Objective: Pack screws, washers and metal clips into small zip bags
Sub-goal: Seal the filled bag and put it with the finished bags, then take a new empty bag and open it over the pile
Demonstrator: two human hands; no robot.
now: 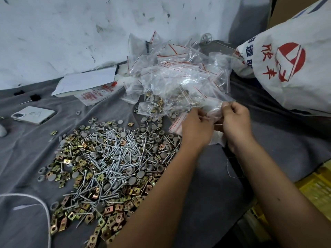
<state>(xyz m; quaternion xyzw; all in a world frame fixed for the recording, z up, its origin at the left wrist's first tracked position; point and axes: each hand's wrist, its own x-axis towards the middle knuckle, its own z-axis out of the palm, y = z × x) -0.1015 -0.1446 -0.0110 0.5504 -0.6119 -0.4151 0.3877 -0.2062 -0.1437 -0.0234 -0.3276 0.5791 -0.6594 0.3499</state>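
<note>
A broad heap of silver screws (107, 158), grey round washers (111, 187) and brass-coloured square metal clips (109, 219) lies on the grey cloth. Behind it a mound of small clear zip bags (179, 72) with red seal lines is piled up; some bags near its front hold parts. My left hand (195, 127) and my right hand (234, 120) are close together at the mound's front right, both pinching one small clear zip bag (215, 108) between them. What is inside that bag cannot be made out.
A white phone (33, 115) lies at the left. White packets with red print (93, 90) sit behind it. A large white sack with red print (293, 59) stands at the right. A white cord (41, 204) curves at the lower left. Yellow crate (317, 187) at the right edge.
</note>
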